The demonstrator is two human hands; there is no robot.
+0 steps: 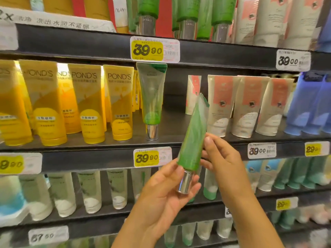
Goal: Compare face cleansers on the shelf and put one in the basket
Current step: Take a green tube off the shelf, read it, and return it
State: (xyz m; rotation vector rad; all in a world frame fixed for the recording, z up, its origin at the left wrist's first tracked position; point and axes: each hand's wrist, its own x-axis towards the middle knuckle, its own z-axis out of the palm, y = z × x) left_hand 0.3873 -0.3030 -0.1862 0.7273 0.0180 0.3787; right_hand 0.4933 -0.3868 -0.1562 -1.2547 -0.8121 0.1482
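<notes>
1. Green and translucent, a slim plastic cleanser tube with a silver cap [191, 138] is held up in front of the shelving, tilted with its crimped end up and to the right and its cap pointing down.
2. The tube's cap end is cradled by the left hand [161, 196], whose thumb is laid against the lower green body and whose fingers are curled behind the silver cap.
3. The tube's right edge is pinched at mid-height by the right hand [222, 158], with the thumb in front and the fingers behind.
4. A matching green tube with a silver cap [152, 99] is seen standing cap-down on the dark middle shelf [172, 122], behind and to the left of the held one.
5. Yellow Pond's tubes [119, 102] are ranged to its left, and cream tubes with coral panels [245, 106] to its right.
6. A yellow price tag reading 39.90 [146, 158] is fixed to the shelf edge, just beside the held tube.
</notes>
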